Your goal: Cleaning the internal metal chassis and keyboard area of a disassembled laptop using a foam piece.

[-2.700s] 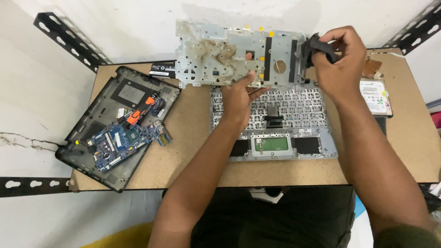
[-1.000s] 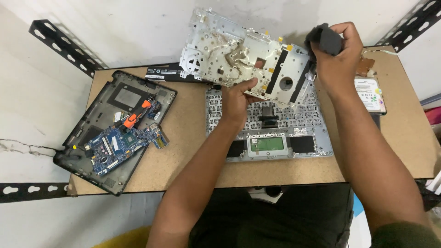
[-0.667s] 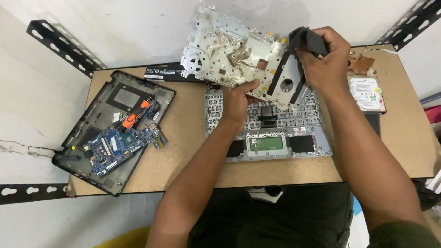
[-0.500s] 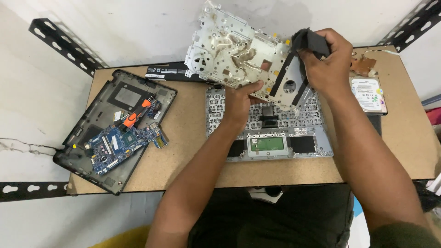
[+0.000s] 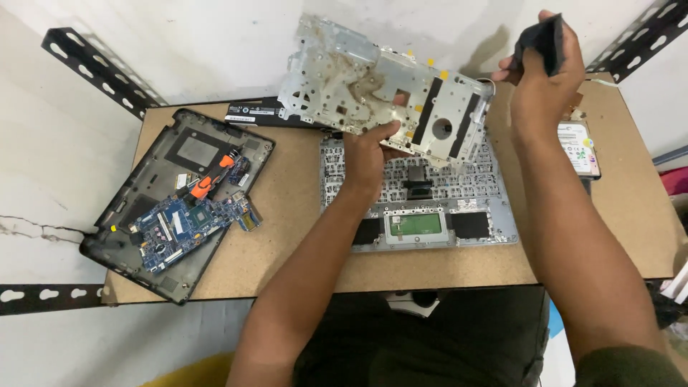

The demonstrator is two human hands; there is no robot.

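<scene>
Since half a second ago the right hand [image 5: 539, 79] has moved up and away from the perforated grey metal frame plate [image 5: 380, 89], so the two are now apart, and the plate is tilted lower toward the wall. Nearest to the person, the silver laptop palm-rest with the underside of its keyboard and a green touchpad board [image 5: 419, 208] lies flat on the brown fibreboard table [image 5: 287, 251]. Just above it, the left hand [image 5: 369, 154] closes on the lower edge of the metal frame plate, thumb on the front, and holds it in the air over the far half of the palm-rest. To the left, well apart, the black plastic laptop bottom case [image 5: 175, 201] lies with a blue circuit board [image 5: 183, 222] and a small orange part [image 5: 204, 186] inside it. On the right edge of the table a silver hard drive [image 5: 579, 147] lies flat. Farther back, the right hand is raised and its fingers are closed around a small dark object [image 5: 543, 39]; what this object is I cannot tell. A long black bar-shaped part [image 5: 254, 113] lies by the wall.
</scene>
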